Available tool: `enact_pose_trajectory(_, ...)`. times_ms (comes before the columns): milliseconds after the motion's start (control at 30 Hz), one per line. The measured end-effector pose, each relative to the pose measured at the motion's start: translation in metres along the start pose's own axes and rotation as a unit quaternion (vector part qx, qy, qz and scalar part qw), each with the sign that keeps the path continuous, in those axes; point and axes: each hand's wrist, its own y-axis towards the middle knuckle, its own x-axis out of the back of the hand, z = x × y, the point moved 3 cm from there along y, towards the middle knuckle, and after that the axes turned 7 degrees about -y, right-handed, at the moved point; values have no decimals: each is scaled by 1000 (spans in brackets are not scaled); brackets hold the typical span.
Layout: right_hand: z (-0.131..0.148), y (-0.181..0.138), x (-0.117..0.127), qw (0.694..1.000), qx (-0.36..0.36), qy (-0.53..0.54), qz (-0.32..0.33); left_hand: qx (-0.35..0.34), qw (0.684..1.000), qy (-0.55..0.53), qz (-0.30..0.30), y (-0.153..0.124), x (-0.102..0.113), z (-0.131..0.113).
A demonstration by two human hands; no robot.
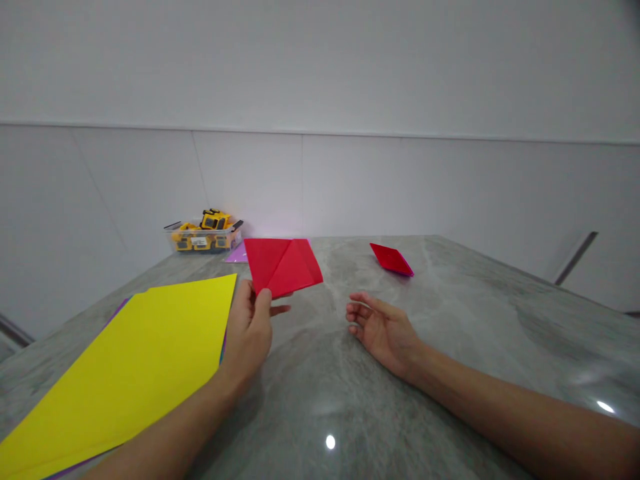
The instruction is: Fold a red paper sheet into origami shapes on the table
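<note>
My left hand pinches the near corner of a folded red paper and holds it up off the grey marble table. My right hand rests on the table to the right of it, palm turned inward, fingers loosely curled and apart, holding nothing. A small folded red paper shape lies farther back on the table, beyond my right hand.
A stack of coloured sheets with a yellow sheet on top lies at the left, next to my left arm. At the back left stands a clear box of yellow toy vehicles, with a purple sheet beside it. White wall behind.
</note>
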Motion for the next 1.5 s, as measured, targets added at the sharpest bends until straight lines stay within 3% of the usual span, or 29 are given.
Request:
enact_pose_trajectory(67,8,3,9,988,102,-94,-74,-23,999,-6,-40,9,7,2)
enact_pose_trajectory(133,17,-1,11,937,232,-234,-117,-48,997,32,-59,13,12,4)
enact_pose_trajectory(200,26,-11,4,848,362,-372,-108,-78,990,97,-62,11,14,3)
enact_pose_trajectory(300,31,-34,-17,682,521,-512,-32,-116,975,184,-39,2,10,-1)
enact_pose_trajectory(333,31,-41,-24,641,551,-535,-6,-127,970,204,-28,-2,8,-3)
enact_pose_trajectory(400,30,-51,-35,590,581,-561,16,-147,963,224,-8,-9,3,-7)
enact_pose_trajectory(567,27,-59,-47,529,595,-605,12,-132,973,189,22,-21,-5,-16)
enact_pose_trajectory(733,22,-66,-53,494,593,-635,39,22,995,85,52,-26,-15,-11)
enact_pose_trajectory(933,16,-60,-53,502,548,-668,53,189,965,-63,172,-34,-30,13)
enact_pose_trajectory(1100,9,-58,-57,495,532,-680,94,192,974,-43,111,-32,-26,23)
enact_pose_trajectory(1200,5,-59,-61,494,519,-687,125,227,969,-70,68,-33,-25,30)
enact_pose_trajectory(1367,5,-60,-63,518,505,-675,143,350,917,-192,20,-45,-31,32)
enact_pose_trajectory(1500,10,-61,-60,541,543,-630,122,403,879,-254,32,-54,-40,17)
